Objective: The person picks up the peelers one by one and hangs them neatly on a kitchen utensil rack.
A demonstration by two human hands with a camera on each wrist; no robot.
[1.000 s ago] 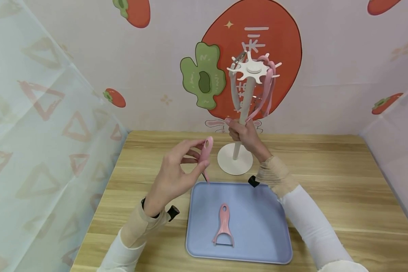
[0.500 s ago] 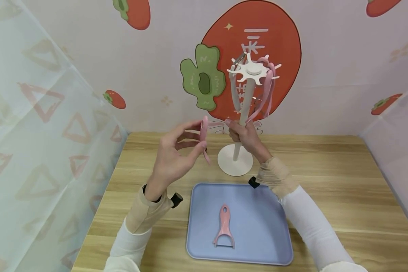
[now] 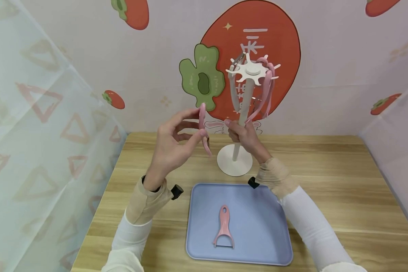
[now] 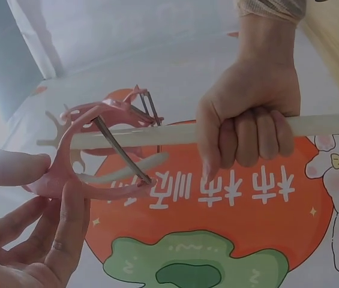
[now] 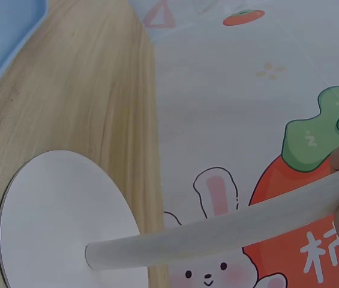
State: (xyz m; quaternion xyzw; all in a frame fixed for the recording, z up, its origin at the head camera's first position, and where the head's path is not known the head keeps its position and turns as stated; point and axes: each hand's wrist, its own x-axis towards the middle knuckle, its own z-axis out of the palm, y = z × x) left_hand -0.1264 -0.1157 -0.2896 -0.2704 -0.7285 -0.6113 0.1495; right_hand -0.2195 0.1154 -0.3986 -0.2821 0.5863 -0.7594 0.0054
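Note:
My left hand (image 3: 171, 145) pinches a pink Y-shaped peeler (image 3: 202, 117) between thumb and fingers, left of the stand. In the left wrist view the metal blade (image 4: 121, 149) of that peeler points toward the pole. With curled fingers my right hand (image 3: 246, 138) grips the pole of a white hanging stand (image 3: 247, 100), above its round base (image 5: 55, 210). Pink peelers (image 3: 268, 88) hang from the right side of the stand's hooked top, and a grey-white one (image 3: 234, 88) from the left. Another pink peeler (image 3: 224, 223) lies on the blue tray (image 3: 261, 223).
The tray rests on a wooden table (image 3: 326, 181) in front of the stand's base. A printed wall (image 3: 326, 94) with a large persimmon picture rises close behind the stand. Pale curtains or sheets (image 3: 54, 124) close off the left side.
My left hand has raised the held peeler from above the tray's rear edge and turned it toward the stand. My right hand stays on the pole.

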